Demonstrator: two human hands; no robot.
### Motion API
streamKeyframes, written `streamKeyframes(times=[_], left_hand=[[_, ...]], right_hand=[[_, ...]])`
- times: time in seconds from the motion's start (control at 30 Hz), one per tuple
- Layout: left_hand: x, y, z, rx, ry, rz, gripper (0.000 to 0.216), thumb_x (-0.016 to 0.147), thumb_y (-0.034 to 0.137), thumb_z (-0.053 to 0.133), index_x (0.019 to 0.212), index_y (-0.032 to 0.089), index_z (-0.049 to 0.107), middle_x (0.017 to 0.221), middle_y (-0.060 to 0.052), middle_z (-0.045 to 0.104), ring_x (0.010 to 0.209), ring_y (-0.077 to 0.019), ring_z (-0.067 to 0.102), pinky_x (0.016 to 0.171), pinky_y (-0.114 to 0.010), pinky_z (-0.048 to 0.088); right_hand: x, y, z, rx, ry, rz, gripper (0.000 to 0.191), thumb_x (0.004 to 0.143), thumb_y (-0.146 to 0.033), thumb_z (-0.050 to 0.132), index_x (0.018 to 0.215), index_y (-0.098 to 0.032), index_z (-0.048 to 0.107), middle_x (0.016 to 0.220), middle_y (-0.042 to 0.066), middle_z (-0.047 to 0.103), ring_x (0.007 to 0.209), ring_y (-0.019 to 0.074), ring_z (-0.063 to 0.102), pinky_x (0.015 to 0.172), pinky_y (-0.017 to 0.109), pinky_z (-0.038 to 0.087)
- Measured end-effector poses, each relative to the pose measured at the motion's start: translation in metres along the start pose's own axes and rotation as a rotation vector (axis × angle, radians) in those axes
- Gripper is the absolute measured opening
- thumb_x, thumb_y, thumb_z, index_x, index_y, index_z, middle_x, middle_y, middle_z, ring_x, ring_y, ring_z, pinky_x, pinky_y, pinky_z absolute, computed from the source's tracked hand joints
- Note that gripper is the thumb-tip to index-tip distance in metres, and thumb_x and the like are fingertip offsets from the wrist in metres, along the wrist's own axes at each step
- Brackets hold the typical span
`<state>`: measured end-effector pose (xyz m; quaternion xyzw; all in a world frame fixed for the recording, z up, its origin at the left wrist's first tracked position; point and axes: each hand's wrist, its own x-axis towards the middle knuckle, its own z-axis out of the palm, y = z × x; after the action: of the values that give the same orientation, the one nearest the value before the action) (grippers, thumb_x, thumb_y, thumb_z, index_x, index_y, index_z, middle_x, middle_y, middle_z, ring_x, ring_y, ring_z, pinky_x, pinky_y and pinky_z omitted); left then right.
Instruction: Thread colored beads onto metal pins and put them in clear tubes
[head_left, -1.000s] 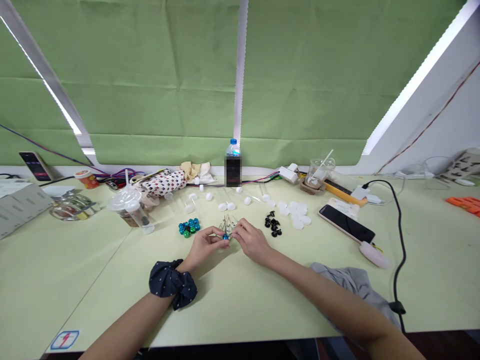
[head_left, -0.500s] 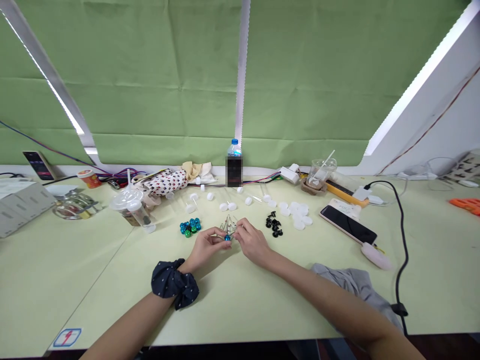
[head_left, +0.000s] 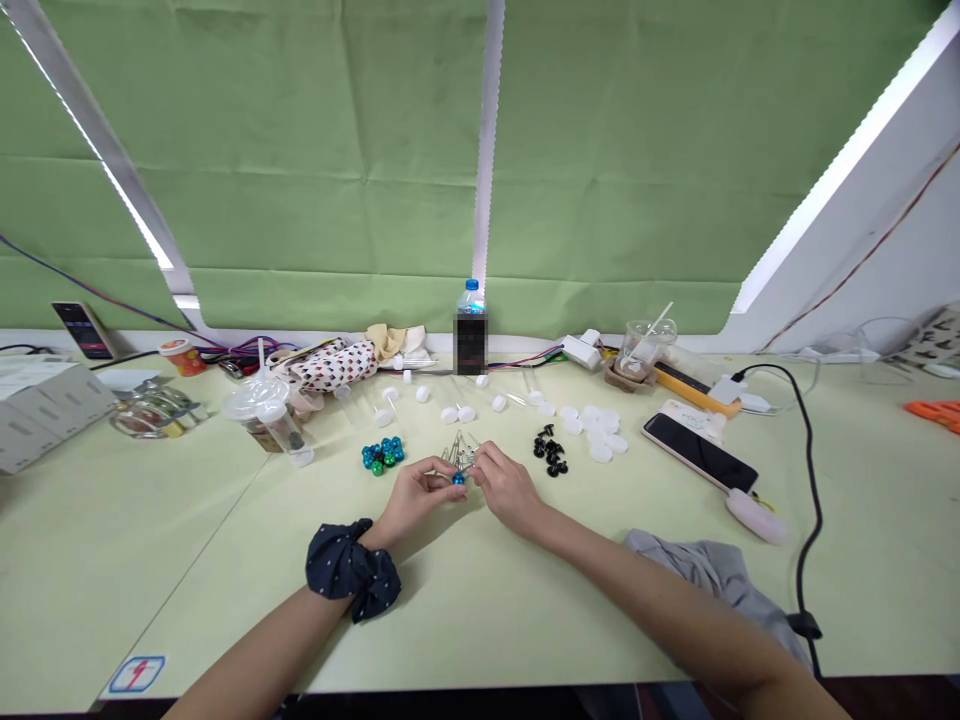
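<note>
My left hand (head_left: pixel 421 498) is closed in a pinch on a small shiny blue ball (head_left: pixel 458 480), held just above the table. Right beside it, the fingertips of my right hand (head_left: pixel 508 490) are pressed together close to the ball; whatever they grip is too small to make out. Thin silvery metal pieces (head_left: pixel 459 448) lie in a loose heap just behind my fingers, partly hidden by them. To the left sits a cluster of shiny blue and green balls (head_left: pixel 382 454). Several small black pieces with flat round heads (head_left: pixel 550 452) lie right of my right hand.
White discs (head_left: pixel 598 428) and clear tubes with white caps (head_left: pixel 382 415) lie farther back. A water bottle (head_left: pixel 471 300) stands at the back. Plastic cups (head_left: pixel 262 405) are at left; a phone (head_left: pixel 699 450) and black cable (head_left: pixel 810 480) lie at right, grey cloth (head_left: pixel 694 565) nearer.
The view has shifted very slightly. Both hands keep nearly the same pose, with the blue ball still in my left fingers.
</note>
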<state>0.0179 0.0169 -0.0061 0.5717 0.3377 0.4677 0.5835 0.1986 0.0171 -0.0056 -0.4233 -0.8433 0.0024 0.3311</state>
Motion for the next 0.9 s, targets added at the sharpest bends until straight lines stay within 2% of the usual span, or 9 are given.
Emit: streamKeyframes(times=[0.3,0.57,0.7,0.9], left_hand=[[-0.0009,-0.0021,0.0002,-0.015,0.02,0.009,0.026,0.063,0.021,0.077,0.077,0.014,0.057,0.083,-0.001,0.063,0.065,-0.0156,0.068,0.063,-0.029,0.054],[-0.002,-0.0043,0.0009,0.014,0.024,-0.004,0.026,0.064,0.023,0.076,0.076,0.015,0.055,0.072,0.0,0.065,0.063,-0.0167,0.068,0.061,-0.028,0.053],[-0.0017,-0.0061,0.0008,0.019,0.021,-0.006,0.026,0.065,0.023,0.076,0.078,0.015,0.055,0.072,-0.001,0.066,0.064,-0.0166,0.068,0.062,-0.028,0.053],[-0.0013,-0.0047,0.0002,0.004,0.033,0.003,0.027,0.064,0.024,0.076,0.079,0.014,0.056,0.079,-0.002,0.066,0.067,-0.0176,0.068,0.065,-0.031,0.054]], right_hand=[[0.0034,-0.0024,-0.001,0.215,0.01,0.035,0.025,0.094,-0.026,0.036,0.073,-0.02,0.048,0.083,0.003,0.049,0.061,0.0122,0.048,0.055,0.024,0.04],[0.0046,-0.0008,0.0001,0.398,-0.036,0.052,0.025,0.093,-0.022,0.037,0.07,-0.02,0.046,0.08,0.002,0.046,0.068,0.0137,0.051,0.062,0.026,0.044],[0.0033,0.0004,0.0047,0.411,-0.051,0.021,0.022,0.094,-0.019,0.032,0.076,-0.02,0.045,0.083,0.003,0.044,0.073,0.0154,0.049,0.066,0.029,0.045],[0.002,-0.0022,0.0006,0.436,-0.042,-0.005,0.008,0.091,-0.016,0.038,0.094,-0.019,0.044,0.096,0.008,0.046,0.089,0.0189,0.049,0.078,0.035,0.046]])
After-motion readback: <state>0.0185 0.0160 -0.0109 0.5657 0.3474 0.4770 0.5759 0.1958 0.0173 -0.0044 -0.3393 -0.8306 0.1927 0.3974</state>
